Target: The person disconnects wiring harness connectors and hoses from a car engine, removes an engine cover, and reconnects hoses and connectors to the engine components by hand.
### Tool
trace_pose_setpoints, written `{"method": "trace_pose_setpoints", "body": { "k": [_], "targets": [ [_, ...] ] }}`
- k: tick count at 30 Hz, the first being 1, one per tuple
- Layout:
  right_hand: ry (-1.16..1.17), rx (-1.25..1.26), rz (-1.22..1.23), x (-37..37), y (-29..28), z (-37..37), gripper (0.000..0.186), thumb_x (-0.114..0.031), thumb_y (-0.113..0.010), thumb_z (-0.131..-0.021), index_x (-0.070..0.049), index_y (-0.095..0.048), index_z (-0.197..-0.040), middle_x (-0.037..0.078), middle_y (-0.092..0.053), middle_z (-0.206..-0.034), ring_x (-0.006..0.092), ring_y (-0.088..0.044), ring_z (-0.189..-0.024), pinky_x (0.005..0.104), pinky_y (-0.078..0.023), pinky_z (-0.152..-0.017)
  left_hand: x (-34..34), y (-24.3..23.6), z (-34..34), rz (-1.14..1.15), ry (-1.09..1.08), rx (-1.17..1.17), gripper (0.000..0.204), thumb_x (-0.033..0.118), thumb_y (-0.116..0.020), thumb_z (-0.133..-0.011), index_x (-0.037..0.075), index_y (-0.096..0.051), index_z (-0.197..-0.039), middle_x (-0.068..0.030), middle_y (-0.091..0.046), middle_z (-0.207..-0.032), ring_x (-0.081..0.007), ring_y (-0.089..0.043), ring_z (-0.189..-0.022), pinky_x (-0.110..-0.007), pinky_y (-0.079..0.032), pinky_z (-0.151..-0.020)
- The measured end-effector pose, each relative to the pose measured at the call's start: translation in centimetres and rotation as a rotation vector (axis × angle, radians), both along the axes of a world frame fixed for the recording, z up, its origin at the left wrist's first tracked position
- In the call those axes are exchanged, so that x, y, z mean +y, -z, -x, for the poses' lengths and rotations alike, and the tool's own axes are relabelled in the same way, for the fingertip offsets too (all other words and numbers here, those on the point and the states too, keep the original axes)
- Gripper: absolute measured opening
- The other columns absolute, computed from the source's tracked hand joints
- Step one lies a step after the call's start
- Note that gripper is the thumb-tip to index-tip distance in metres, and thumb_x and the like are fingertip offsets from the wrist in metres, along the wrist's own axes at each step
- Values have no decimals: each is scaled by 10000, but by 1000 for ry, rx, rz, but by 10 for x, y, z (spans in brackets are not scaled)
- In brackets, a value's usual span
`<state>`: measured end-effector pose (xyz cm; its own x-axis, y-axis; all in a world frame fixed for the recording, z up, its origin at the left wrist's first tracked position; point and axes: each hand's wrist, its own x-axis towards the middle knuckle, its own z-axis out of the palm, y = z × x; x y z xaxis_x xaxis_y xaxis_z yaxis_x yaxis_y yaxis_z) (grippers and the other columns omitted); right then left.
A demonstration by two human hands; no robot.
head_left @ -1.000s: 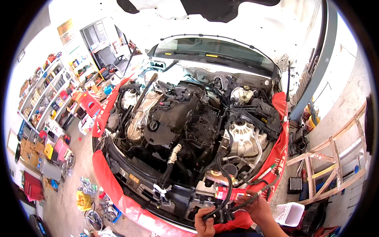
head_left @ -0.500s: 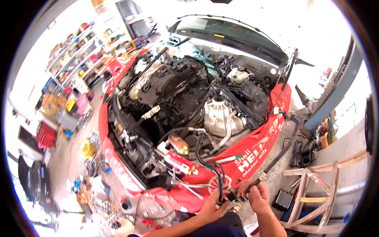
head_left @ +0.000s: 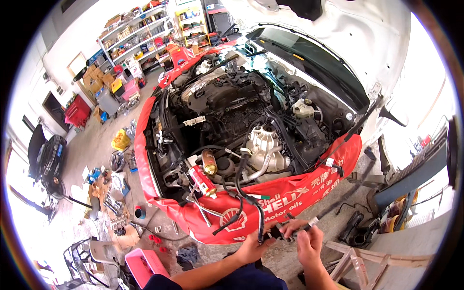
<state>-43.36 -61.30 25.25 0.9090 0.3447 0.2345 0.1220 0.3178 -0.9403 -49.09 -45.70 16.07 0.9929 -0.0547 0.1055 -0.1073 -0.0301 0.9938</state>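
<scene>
Just in front of the car's front edge, my left hand [head_left: 252, 247] is closed around the lower end of a black hose [head_left: 261, 218] that drops from the engine bay. Close beside it, my right hand [head_left: 310, 242] grips a second black hose [head_left: 338, 202] with a white band, which runs off to the upper right. Between my hands sits a dark fitting [head_left: 276, 232]; my fingers partly hide it, and I cannot tell whether it joins the two hoses. Behind them, a red protective cover [head_left: 314, 193] drapes over the car's front.
Above the cover lies the open engine bay [head_left: 227, 104], with a silver metal housing [head_left: 263, 145]. A red-and-white spray can [head_left: 201, 181], a gold can [head_left: 209, 162] and metal hand tools [head_left: 209, 209] rest at its front edge. A wooden frame [head_left: 360, 263] stands at lower right, a pink bin [head_left: 146, 267] at lower left.
My view has swung left, so more of the shop floor and the pink bin show. Both hands keep their hold on the hoses near the fitting.
</scene>
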Motion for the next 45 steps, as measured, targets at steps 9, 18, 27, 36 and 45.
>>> {"method": "trace_pose_setpoints", "body": {
  "k": [9, 18, 27, 36, 45],
  "targets": [
    [-162, 93, 126, 8, 0, -87, 236, -159, -505, -985, 42, -567, -1091, 181, -669, -1003, 306, -614, -1081, 456, -432, -995, 16, 34, -87, 304, -228, 67, 356, 32, -519, -980, -30, -464, -1327, -132, -516, -1362, -176, -466, -1262, -301, -369, -1045],
    [-245, 136, -198, -17, 22, -162, 135, -38, -492, -913, 26, -579, -995, 199, -651, -1010, 334, -604, -1081, 477, -424, -1004, 37, -24, -165, -113, -15, -210, 433, -15, -633, -854, 8, -549, -1278, -158, -545, -1322, -304, -474, -1277, -393, -375, -1055],
    [-842, -181, 232, -23, -1, -199, 347, -4, -552, -910, 6, -543, -1256, 177, -540, -1351, 310, -447, -1335, 413, -357, -1089, 9, -20, -185, 0, -839, 0, 233, -103, -566, -836, -10, -623, -1042, 2, -609, -842, -58, -524, -751, -223, -436, -673],
    [-993, -147, 145, -43, 7, -234, 397, -105, -543, -964, 19, -462, -1332, 177, -515, -1364, 268, -462, -1307, 385, -367, -1072, -35, 9, -168, 93, -957, 142, 131, 68, -579, -935, 3, -624, -1040, 15, -596, -746, -50, -502, -611, -223, -412, -551],
    [-807, -297, 446, -50, 33, -230, 534, -197, -686, -866, 31, -483, -1304, 200, -569, -1249, 300, -572, -1165, 365, -437, -980, -90, -19, -146, 377, -1072, 148, 93, 49, -572, -956, 4, -620, -1022, -35, -659, -876, -89, -601, -658, -222, -481, -594]
  ]
}}
